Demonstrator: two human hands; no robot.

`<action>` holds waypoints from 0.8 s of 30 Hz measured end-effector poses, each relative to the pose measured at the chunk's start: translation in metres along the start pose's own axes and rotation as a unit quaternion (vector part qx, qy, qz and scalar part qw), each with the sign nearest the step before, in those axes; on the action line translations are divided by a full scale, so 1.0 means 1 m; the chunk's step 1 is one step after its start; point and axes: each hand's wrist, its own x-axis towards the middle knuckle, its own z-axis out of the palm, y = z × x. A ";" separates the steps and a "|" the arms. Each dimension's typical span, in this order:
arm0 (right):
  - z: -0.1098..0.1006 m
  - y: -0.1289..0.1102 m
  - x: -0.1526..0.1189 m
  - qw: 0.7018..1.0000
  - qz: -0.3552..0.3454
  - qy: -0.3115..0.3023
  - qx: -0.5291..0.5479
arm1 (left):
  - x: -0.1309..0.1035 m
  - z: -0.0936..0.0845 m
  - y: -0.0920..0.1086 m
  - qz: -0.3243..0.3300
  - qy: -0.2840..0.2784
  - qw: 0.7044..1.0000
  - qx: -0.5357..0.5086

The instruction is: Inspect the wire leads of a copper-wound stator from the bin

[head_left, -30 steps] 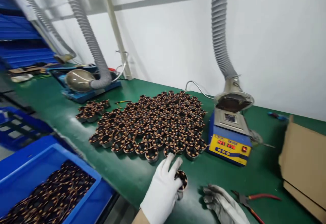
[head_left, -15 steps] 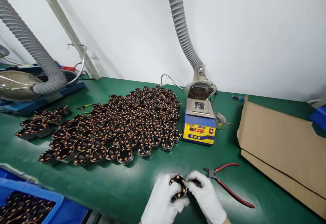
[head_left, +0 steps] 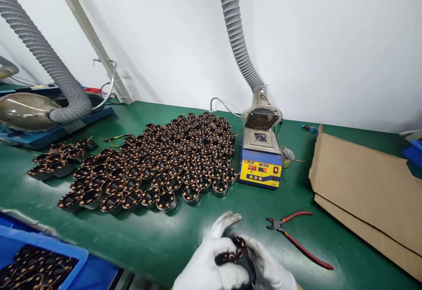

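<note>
Both of my white-gloved hands hold one motor stator (head_left: 234, 251), a dark ring wound with copper wire, at the bottom centre just above the green bench (head_left: 184, 233). My left hand (head_left: 211, 261) wraps it from the left with a finger raised. My right hand (head_left: 268, 268) cups it from the right. A big cluster of several like stators (head_left: 158, 162) stands on the bench beyond my hands.
Red-handled cutters (head_left: 296, 237) lie right of my hands. A blue-and-yellow solder pot (head_left: 261, 163) sits under a grey extraction hose (head_left: 239, 44). Cardboard sheets (head_left: 365, 189) lie at right. A blue bin (head_left: 42, 263) with stators is at bottom left. A smaller stator group (head_left: 59, 160) sits far left.
The view swung right, then steadied. My left hand lifted the stator off the bench and my right hand joined it; both now hold it lower and closer to me.
</note>
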 end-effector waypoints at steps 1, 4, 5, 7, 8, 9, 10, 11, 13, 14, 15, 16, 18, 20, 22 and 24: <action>0.001 0.006 0.002 0.999 0.030 -0.033 0.023 | 0.002 -0.001 -0.003 0.001 -0.006 1.000 0.029; 0.002 0.013 0.006 0.994 0.055 -0.021 0.094 | 0.003 0.002 -0.019 0.035 0.055 0.990 0.124; 0.002 0.014 0.008 0.992 0.053 -0.002 0.111 | 0.001 0.004 -0.025 0.051 0.077 0.983 0.161; 0.000 0.014 0.010 0.990 0.051 0.026 0.128 | -0.002 0.006 -0.034 0.078 0.080 0.969 0.219; -0.002 0.015 0.012 0.989 0.053 0.032 0.134 | -0.004 0.007 -0.036 0.081 0.070 0.968 0.226; -0.003 0.017 0.013 0.988 0.055 0.030 0.140 | -0.004 0.006 -0.037 0.076 0.064 0.971 0.220; -0.004 0.019 0.014 0.987 0.054 0.025 0.147 | -0.003 0.005 -0.035 0.071 0.063 0.974 0.205; -0.005 0.020 0.015 0.986 0.053 0.019 0.155 | -0.001 0.004 -0.032 0.070 0.066 0.978 0.184; -0.006 0.023 0.016 0.986 0.053 0.004 0.160 | 0.007 0.000 -0.024 0.075 0.097 0.983 0.135; -0.007 0.024 0.017 0.986 0.057 -0.007 0.154 | 0.012 -0.001 -0.020 0.073 0.120 0.984 0.112; -0.007 0.024 0.017 0.987 0.062 -0.019 0.146 | 0.016 -0.003 -0.017 0.062 0.141 0.984 0.086; -0.008 0.024 0.016 0.988 0.066 -0.030 0.139 | 0.019 -0.006 -0.015 0.044 0.161 0.984 0.055; -0.009 0.023 0.016 0.987 0.070 -0.044 0.141 | 0.021 -0.010 -0.014 -0.002 0.206 0.978 -0.009; -0.009 0.021 0.016 0.981 0.084 -0.048 0.165 | 0.017 -0.013 -0.020 -0.047 0.220 0.973 -0.051; -0.009 0.020 0.016 0.977 0.086 -0.038 0.192 | 0.009 -0.012 -0.028 -0.066 0.153 0.985 -0.037; -0.007 0.018 0.017 0.974 0.086 -0.018 0.211 | 0.004 -0.007 -0.036 -0.054 0.052 0.997 0.013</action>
